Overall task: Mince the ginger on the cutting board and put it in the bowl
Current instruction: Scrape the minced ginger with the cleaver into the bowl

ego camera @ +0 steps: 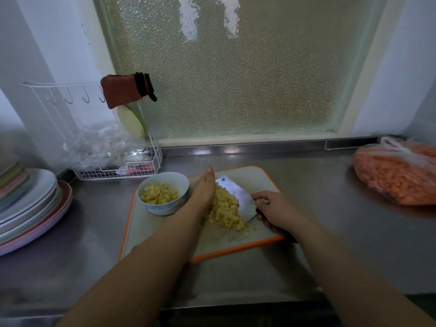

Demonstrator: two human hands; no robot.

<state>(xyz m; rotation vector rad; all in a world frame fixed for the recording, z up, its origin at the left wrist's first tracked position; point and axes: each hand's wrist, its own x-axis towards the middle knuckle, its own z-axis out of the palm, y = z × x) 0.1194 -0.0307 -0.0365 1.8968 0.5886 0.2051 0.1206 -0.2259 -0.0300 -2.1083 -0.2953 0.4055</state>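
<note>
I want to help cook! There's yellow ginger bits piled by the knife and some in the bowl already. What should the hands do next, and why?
Probably lift the ginger pile, squeezed between the flat left hand and the knife held by the right hand, into the bowl beside it, which already holds some.

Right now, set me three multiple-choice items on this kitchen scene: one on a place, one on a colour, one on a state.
1. Where does the bowl stand?
A. On the board's left part
B. On the plates
C. Beside the bag

2. What colour is the board's rim?
A. Blue
B. Orange
C. Black

3. What is the right hand doing?
A. Resting flat on the counter
B. Lifting the bowl
C. Gripping the cleaver

Answers:
1 A: the bowl sits on the board, left of the ginger.
2 B: an orange edge runs round the board.
3 C: its fingers curl round the cleaver's handle, while the left hand lies straight against the ginger.
</note>
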